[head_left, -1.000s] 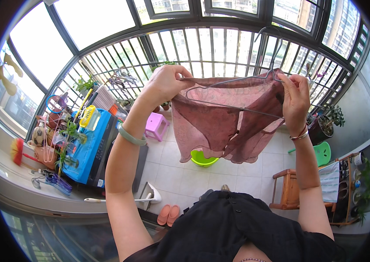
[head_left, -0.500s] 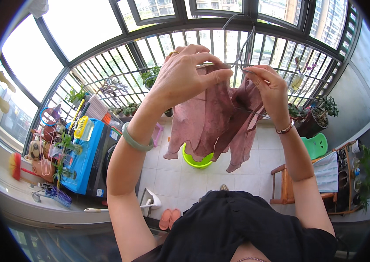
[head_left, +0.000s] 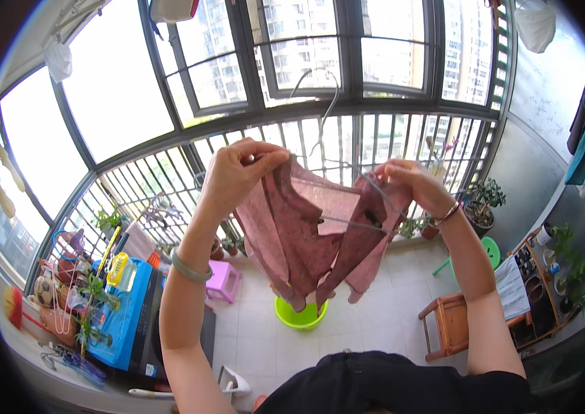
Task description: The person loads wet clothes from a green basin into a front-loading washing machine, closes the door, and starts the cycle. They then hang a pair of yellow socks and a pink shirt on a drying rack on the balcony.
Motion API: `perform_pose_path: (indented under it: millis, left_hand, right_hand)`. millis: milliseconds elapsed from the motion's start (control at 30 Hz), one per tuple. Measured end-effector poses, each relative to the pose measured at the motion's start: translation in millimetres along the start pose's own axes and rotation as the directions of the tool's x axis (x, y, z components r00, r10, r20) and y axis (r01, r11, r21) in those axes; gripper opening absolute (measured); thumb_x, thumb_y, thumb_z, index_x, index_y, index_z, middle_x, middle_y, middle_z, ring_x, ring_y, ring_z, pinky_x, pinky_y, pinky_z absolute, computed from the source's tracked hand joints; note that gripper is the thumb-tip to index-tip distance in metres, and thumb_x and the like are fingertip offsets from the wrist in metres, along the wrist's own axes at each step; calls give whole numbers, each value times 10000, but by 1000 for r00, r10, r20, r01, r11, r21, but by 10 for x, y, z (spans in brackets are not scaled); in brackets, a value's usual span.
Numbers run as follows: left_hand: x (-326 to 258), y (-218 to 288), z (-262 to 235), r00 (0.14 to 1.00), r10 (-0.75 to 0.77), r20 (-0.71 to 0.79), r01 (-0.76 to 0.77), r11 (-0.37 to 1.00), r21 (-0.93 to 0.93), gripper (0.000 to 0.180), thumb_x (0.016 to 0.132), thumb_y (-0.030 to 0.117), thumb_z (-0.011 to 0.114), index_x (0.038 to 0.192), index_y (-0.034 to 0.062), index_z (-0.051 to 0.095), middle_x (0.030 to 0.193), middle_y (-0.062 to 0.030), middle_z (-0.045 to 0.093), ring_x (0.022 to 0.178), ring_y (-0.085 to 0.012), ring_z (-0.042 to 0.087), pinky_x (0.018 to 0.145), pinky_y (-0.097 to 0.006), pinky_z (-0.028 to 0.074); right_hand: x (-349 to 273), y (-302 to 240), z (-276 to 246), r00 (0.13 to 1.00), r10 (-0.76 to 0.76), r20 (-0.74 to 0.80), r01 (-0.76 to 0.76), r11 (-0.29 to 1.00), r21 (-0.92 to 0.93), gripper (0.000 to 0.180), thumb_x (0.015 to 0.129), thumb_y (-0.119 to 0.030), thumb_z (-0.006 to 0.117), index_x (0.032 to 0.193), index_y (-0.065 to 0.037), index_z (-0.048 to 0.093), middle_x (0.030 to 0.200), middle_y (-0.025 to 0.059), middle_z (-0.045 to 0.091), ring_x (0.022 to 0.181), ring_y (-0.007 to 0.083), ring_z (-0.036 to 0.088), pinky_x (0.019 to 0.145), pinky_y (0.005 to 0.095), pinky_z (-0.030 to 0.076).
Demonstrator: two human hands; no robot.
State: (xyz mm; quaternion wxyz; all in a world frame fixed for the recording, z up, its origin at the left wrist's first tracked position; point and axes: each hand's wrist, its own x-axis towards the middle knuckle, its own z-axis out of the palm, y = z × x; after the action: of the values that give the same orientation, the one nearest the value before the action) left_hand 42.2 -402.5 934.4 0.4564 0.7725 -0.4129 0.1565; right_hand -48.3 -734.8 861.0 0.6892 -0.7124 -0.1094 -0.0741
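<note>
A dusky pink, see-through shirt [head_left: 289,241] hangs spread between my raised hands, its front open and its hem ends dangling. My left hand [head_left: 234,179] pinches its left shoulder between thumb and fingers. At the other shoulder, my right hand [head_left: 420,185] is closed on the cloth, with a wire clothes hanger [head_left: 330,110] right beside its fingertips. The hanger's hook stands up above the collar; its right arm and lower bar run across the shirt's right side. Cloth hides part of the hanger on the left.
Beneath the shirt, a lime-green basin [head_left: 296,319] stands on the tiled floor. A purple stool [head_left: 223,279] is left of it; a wooden chair [head_left: 444,326] and a green chair [head_left: 491,252] are at right. Left is a blue-topped cabinet [head_left: 123,324]. Window railings [head_left: 389,141] run behind.
The view has tilted up. My left hand has gone from open fingers over the collar to a pinch on the left shoulder. My hands are wider apart, and the shirt is spread out more.
</note>
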Motion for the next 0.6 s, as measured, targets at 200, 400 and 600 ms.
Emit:
perform_pose_path:
  millis: [200, 400, 600]
  left_hand:
    - [97, -121, -9, 997, -54, -47, 41, 969, -245, 195, 890, 205, 719, 954, 22, 739, 788, 50, 651, 705, -7, 521, 631, -168, 422]
    - [221, -247, -196, 977, -64, -203, 33, 987, -157, 138, 851, 187, 749, 929, 74, 763, 700, 90, 609, 620, 0, 439, 553, -190, 365]
    - [340, -69, -266, 971, 76, -226, -89, 995, -50, 116, 852, 121, 733, 949, 61, 755, 836, 33, 674, 690, -20, 492, 632, -199, 401]
  right_hand:
    - [-155, 39, 202, 979, -199, -50, 121, 758, -641, 319, 793, -317, 783, 899, -40, 665, 778, 6, 610, 700, 95, 537, 625, 261, 431]
    - [-240, 214, 46, 868, -484, -115, 302, 696, -651, 181, 841, -114, 731, 995, -25, 698, 894, 66, 680, 805, 136, 657, 723, 285, 533]
    - [-254, 12, 2, 909, -248, -336, 254, 967, -28, 172, 912, -95, 653, 1064, -16, 667, 926, 64, 698, 853, 106, 670, 714, 249, 558]
